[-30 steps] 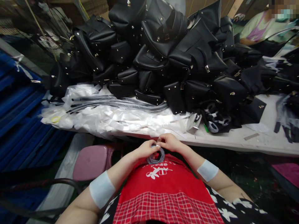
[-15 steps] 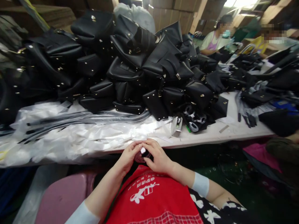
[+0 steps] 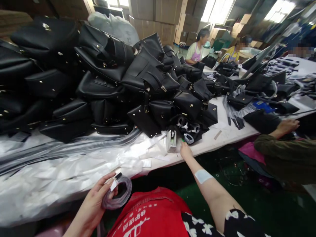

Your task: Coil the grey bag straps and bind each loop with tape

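Note:
In my left hand (image 3: 101, 191) is a strap coil (image 3: 125, 192), wound into a ring under clear plastic film, with a black end and a white tag at the thumb. My right hand (image 3: 186, 150) reaches to the table's front edge, its fingers drawn together at a small green item (image 3: 183, 140); the fingertips are partly hidden. Just left of it stands a tape dispenser (image 3: 171, 141). Beyond the fingers lies another wrapped coil (image 3: 189, 138), with more coils (image 3: 189, 125) behind it on black material.
Black handbags (image 3: 103, 62) are heaped high across the table (image 3: 158, 163). Plastic-wrapped straps (image 3: 74, 144) and white sheeting (image 3: 61, 177) cover its left front. At the right, a co-worker's arm (image 3: 283, 128) reaches over black pieces. Other people sit farther back.
My hands were together around the coil at the table edge. Now they are apart: the left has moved left with the coil, the right has reached to the dispenser's side. The view has turned right.

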Demonstrator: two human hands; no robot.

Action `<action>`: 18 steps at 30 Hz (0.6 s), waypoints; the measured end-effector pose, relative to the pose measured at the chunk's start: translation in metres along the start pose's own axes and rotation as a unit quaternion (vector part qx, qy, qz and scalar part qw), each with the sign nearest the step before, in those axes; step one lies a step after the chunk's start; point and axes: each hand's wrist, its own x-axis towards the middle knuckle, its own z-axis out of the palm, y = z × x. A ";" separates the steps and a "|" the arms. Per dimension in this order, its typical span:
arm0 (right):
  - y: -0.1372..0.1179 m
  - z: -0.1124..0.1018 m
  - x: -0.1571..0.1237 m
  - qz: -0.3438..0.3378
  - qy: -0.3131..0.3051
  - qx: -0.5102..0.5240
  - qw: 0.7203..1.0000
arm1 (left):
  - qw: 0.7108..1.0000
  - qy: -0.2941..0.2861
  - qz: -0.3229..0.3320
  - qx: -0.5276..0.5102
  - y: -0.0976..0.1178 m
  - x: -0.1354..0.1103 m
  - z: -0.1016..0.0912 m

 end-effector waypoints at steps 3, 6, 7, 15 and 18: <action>0.007 0.001 0.021 0.000 0.004 -0.054 0.999 | 1.000 0.015 -0.010 -0.020 0.004 -0.009 0.013; 0.010 0.004 0.033 0.002 0.011 -0.089 0.996 | 0.999 -0.014 -0.016 -0.039 0.012 -0.017 0.023; 0.011 0.005 0.038 0.003 0.014 -0.096 0.995 | 0.999 -0.026 -0.016 -0.041 0.015 -0.019 0.024; 0.023 0.015 0.056 -0.018 -0.014 -0.134 0.991 | 0.999 -0.033 -0.008 -0.021 0.023 -0.019 0.031; 0.026 0.013 0.045 -0.014 -0.025 -0.136 0.990 | 0.998 -0.060 0.002 0.002 0.021 -0.016 0.036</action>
